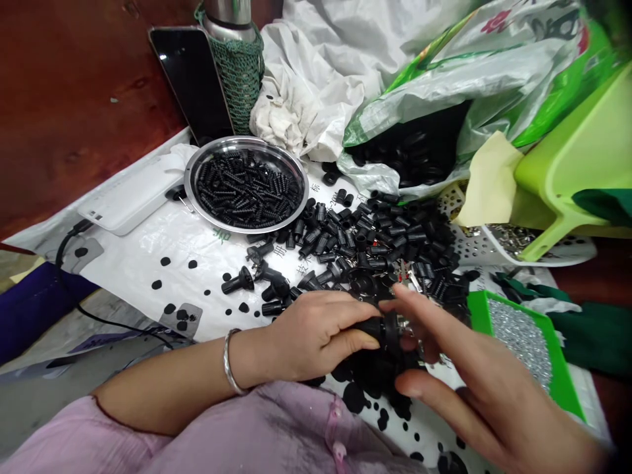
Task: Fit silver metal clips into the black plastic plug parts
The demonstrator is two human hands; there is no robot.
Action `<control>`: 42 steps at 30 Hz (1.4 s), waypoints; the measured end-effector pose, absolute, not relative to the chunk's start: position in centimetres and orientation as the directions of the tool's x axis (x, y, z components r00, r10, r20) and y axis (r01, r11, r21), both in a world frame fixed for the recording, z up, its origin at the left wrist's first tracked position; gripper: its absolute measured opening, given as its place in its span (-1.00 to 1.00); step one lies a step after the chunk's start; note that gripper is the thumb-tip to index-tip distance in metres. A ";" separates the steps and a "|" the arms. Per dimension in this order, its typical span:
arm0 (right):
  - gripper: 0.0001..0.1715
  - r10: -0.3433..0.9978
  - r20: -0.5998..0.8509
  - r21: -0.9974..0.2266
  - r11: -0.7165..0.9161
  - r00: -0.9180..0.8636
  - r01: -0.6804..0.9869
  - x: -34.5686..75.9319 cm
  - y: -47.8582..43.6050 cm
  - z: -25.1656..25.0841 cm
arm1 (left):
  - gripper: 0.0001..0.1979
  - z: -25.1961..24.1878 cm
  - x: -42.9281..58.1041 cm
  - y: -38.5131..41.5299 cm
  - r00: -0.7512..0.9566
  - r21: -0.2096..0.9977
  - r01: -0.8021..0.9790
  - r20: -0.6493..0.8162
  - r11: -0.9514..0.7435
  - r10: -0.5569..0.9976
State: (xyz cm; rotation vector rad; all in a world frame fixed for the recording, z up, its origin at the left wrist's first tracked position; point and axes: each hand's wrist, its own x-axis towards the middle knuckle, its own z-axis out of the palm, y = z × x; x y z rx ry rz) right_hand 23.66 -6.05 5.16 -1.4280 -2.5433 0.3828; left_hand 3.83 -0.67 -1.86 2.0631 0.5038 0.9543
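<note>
Thumb and forefinger of the left hand [306, 329] pinch a flanged black plastic fitting [390, 331], its long axis crosswise, metal end [403, 324] toward the right hand [474, 375], whose thumb and fingers stand apart around it; whether they touch is unclear. On the white-covered desk [128, 263] beyond are heaped tubular caps [396, 231], a polished steel bowl [189, 181] of ridged black pieces [247, 191], then a mesh-sleeved flask [241, 79].
</note>
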 end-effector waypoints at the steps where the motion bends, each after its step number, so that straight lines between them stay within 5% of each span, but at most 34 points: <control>1: -0.43 0.827 0.070 -0.256 0.556 -0.558 0.791 23.8 -6.1 5.2 | -0.73 -1.8 3.8 -0.6 0.661 0.812 0.014 0.430 -0.583 0.615; 4: -0.59 0.793 0.141 -0.208 0.609 -0.592 0.766 23.5 -6.0 4.5 | -0.72 -2.0 3.8 -0.7 0.663 0.791 0.032 0.440 -0.611 0.606; 8: -0.64 0.856 0.157 -0.343 0.515 -0.492 0.786 22.4 -5.2 3.8 | -0.73 -2.9 4.1 -1.1 0.589 0.704 0.125 0.514 -0.699 0.623; 18: -0.66 0.954 0.254 -0.719 0.297 -0.160 0.628 21.9 -6.6 3.3 | -0.81 -0.7 3.9 -0.9 0.449 0.919 -0.087 0.380 -0.384 0.809; 23: -0.68 0.994 0.105 -0.994 0.105 -0.024 0.001 19.2 -6.7 0.7 | -0.84 0.3 4.9 -1.4 0.345 0.915 -0.011 0.382 -0.404 0.857; 27: -0.71 0.998 0.009 -0.884 -0.020 -0.060 -0.466 18.4 -6.7 0.6 | -0.84 0.6 5.3 -1.8 0.355 0.861 0.096 0.439 -0.500 0.825; 31: -0.81 0.992 -0.077 -0.760 -0.122 -0.098 -0.638 18.7 -7.1 0.8 | -0.71 0.7 5.4 -2.3 0.403 0.727 0.177 0.561 -0.663 0.723; 34: -0.83 0.997 -0.065 -0.799 -0.082 -0.051 -0.596 19.2 -7.4 0.3 | -0.63 0.8 5.4 -2.4 0.484 0.654 0.172 0.596 -0.737 0.641; 38: -0.83 1.000 -0.013 -0.891 -0.014 -0.006 -0.454 20.5 -7.7 -0.2 | -0.58 1.5 5.0 -2.1 0.538 0.701 0.142 0.538 -0.699 0.649; 42: -0.88 0.999 0.040 -0.994 0.043 0.026 -0.099 21.9 -8.2 -0.2 | -0.53 2.5 5.1 -1.6 0.541 0.701 0.103 0.556 -0.705 0.631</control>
